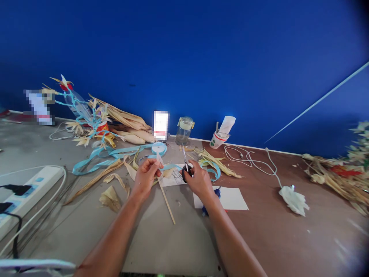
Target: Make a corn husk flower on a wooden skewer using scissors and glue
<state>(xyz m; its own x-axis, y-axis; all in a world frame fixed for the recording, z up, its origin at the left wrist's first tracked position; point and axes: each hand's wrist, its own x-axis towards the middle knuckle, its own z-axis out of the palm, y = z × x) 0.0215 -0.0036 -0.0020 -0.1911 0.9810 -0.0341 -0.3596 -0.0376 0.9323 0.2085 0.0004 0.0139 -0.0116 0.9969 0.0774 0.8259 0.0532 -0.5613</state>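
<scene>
My left hand [146, 176] is closed in a pinch on a small pale piece of corn husk [159, 158], which points upward from the fingertips. To its right, my right hand [201, 180] grips black-handled scissors [186, 168], blades up and away from me. Below the left fingers lies a thin wooden stick [168, 207]; whether they touch it I cannot tell. Between the hands, a white sheet with dark lines [170, 181] lies on the table. Under my right forearm are a plain white sheet [235, 198] and a dark blue object [216, 192], partly hidden.
A roll of light blue ribbon [159, 148] trails leftward. Dried corn husks [123, 115] lie behind, near a ribbon-wrapped plant form [93, 121]. A glass jar [184, 130] and a paper cup [216, 139] stand by the blue wall. A power strip [31, 194] lies left, a white cable [253, 161] right.
</scene>
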